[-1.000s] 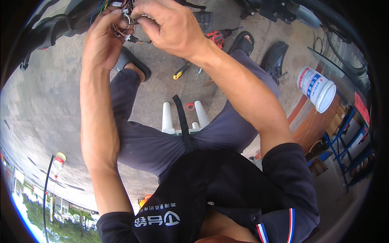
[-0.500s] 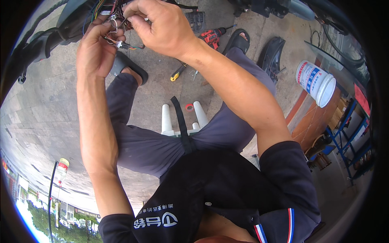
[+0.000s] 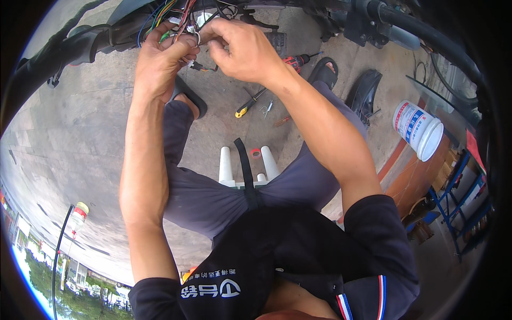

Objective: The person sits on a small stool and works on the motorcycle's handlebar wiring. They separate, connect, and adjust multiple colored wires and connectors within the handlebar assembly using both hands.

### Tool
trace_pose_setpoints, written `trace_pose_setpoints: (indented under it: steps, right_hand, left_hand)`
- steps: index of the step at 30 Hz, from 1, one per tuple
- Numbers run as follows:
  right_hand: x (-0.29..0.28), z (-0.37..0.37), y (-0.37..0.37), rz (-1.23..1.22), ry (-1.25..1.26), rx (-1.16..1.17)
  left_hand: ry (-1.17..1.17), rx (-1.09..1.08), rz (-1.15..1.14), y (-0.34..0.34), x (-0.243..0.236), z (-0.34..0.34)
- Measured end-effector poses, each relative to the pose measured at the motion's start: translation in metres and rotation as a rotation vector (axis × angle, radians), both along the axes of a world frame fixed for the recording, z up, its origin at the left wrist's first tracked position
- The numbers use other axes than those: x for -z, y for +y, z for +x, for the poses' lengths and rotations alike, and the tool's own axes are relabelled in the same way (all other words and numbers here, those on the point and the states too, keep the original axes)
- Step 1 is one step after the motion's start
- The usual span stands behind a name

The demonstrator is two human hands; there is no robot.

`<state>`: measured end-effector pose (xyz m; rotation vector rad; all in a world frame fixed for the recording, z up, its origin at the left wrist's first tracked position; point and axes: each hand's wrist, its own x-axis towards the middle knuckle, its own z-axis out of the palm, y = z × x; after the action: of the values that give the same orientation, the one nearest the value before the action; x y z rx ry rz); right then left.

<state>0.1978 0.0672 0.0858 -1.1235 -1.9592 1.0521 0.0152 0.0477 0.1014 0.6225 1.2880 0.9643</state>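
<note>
My left hand (image 3: 160, 66) is closed around part of a bundle of thin coloured wires (image 3: 186, 16) at the top. A small white connector plug (image 3: 191, 63) with dark and orange leads sticks out below its fingers. Beside it, my right hand (image 3: 246, 49) is closed, its fingertips bent in against a thin pale wire. What exactly lies between those fingertips is partly hidden. The wires come down from a dark vehicle frame (image 3: 114, 29) along the upper edge.
On the paving lie a red and black power drill (image 3: 296, 62), a yellow-handled screwdriver (image 3: 242, 111), a red tape roll (image 3: 256, 153) and a black curved part (image 3: 365, 90). A white bucket (image 3: 418, 130) lies at right, near a blue metal rack (image 3: 453, 205). White stool legs (image 3: 226, 165) show between my knees.
The whole view has shifted, so the scene sits lower and more of the wire bundle shows. My right fingers have turned and lowered beside the left hand, which still holds the wires.
</note>
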Motion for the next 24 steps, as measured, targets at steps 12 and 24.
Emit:
trace_pose_setpoints:
  steps: [12,24]
  right_hand:
    - [-0.009,-0.002,0.0,-0.246,-0.009,0.107]
    - [-0.005,-0.004,-0.001,-0.289,0.022,0.109]
  left_hand:
    - [0.105,0.005,0.016,-0.001,-0.002,0.004]
    - [0.129,0.007,-0.008,0.0,-0.005,0.004]
